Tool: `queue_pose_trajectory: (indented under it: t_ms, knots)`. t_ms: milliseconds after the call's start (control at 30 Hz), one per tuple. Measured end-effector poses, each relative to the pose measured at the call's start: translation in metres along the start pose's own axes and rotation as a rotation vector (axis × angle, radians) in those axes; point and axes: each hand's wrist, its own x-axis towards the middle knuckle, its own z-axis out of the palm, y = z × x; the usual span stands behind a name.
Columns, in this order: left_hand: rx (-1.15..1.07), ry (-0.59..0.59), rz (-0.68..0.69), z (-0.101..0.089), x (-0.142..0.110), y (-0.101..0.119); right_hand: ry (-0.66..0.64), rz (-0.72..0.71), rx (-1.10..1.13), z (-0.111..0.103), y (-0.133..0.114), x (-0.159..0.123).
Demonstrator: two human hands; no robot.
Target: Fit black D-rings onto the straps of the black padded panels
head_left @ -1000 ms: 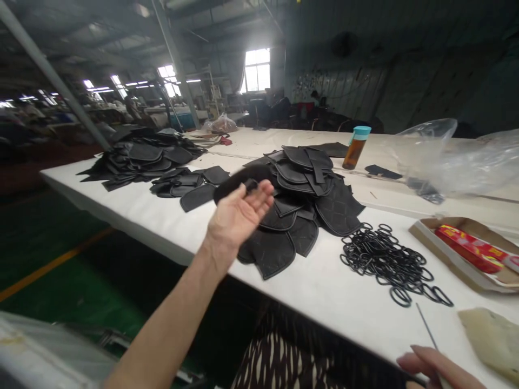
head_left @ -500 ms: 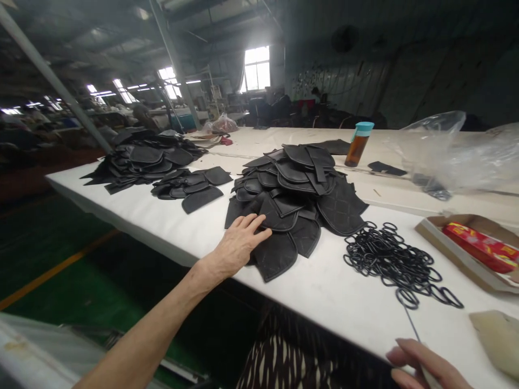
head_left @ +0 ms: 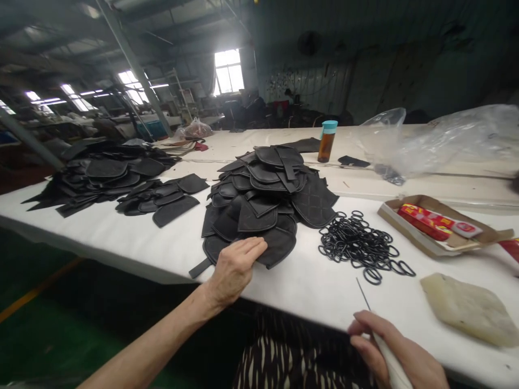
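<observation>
At the near edge of a pile of black leather-like flaps (head_left: 271, 178), my left hand (head_left: 237, 267) has its fingers together over a black padded flap (head_left: 279, 246). It seems to grip the flap's near edge, though the palm hides the fingertips' hold. A short black strap (head_left: 200, 268) sticks out left of the hand. My right hand (head_left: 399, 356), low on the right, is closed around the pale handle of an awl (head_left: 383, 348), whose thin metal shaft points up and left. Beyond the awl's tip lies a heap of black oval rings (head_left: 357, 240).
Two more piles of black pieces, a large one (head_left: 109, 167) and a small one (head_left: 162, 197), lie to the left. On the right are a cardboard tray (head_left: 430, 246) with red packets and a yellowish block (head_left: 468, 308). A bottle (head_left: 326, 141) and clear plastic bags (head_left: 458, 143) stand farther back.
My left hand has slid down a little toward the table's near edge, its spread fingers now drawn together. The strap has come into sight. My right hand with the awl shows more fully; the view has turned right.
</observation>
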Motion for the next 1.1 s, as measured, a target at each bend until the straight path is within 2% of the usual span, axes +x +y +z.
queue_pose_trajectory:
  t_ms: [100,167,233,367,500,567,633,667,733,767,800,867,933,1000,1100]
  knots:
    - [-0.526,0.175,-0.349,0.018,0.0,0.031,0.104,0.202,0.045,0.008,-0.016,0.005]
    - [-0.859,0.2,-0.537,0.029,0.001,0.049,0.134,0.293,0.036,0.01,-0.022,0.008]
    - [-1.173,0.18,-0.666,0.04,0.001,0.061,0.141,0.347,0.017,0.011,-0.023,0.013]
    - [-1.639,0.08,-0.808,0.063,-0.007,0.075,0.165,0.432,0.028,0.013,-0.02,0.027]
    - [-1.801,0.014,-0.858,0.078,-0.019,0.083,0.124,0.564,0.151,0.016,-0.023,0.037]
    - [-1.748,-0.025,-0.867,0.076,-0.021,0.085,0.14,0.613,0.192,0.015,-0.025,0.038]
    - [-1.547,0.016,-0.853,0.067,-0.02,0.085,0.151,0.638,0.219,0.013,-0.026,0.037]
    - [-1.375,0.098,-0.831,0.061,-0.02,0.084,0.139,0.646,0.234,0.011,-0.026,0.036]
    - [-0.909,0.333,-0.723,0.048,-0.018,0.084,0.079,0.658,0.272,0.008,-0.024,0.033]
    - [-0.66,0.425,-0.624,0.042,-0.017,0.084,0.032,0.664,0.294,0.007,-0.024,0.032]
    - [-0.442,0.466,-0.501,0.038,-0.016,0.084,-0.019,0.665,0.315,0.006,-0.023,0.031]
    - [-0.178,0.39,-0.243,0.035,-0.011,0.084,-0.103,0.63,0.326,0.006,-0.022,0.03]
    - [-0.119,0.22,-0.081,0.038,-0.002,0.086,-0.164,0.563,0.307,0.004,-0.022,0.031]
    - [-0.147,0.085,-0.051,0.045,0.009,0.088,-0.206,0.504,0.287,0.002,-0.022,0.032]
    - [-0.187,-0.076,-0.084,0.055,0.026,0.092,-0.239,0.476,0.28,-0.002,-0.02,0.033]
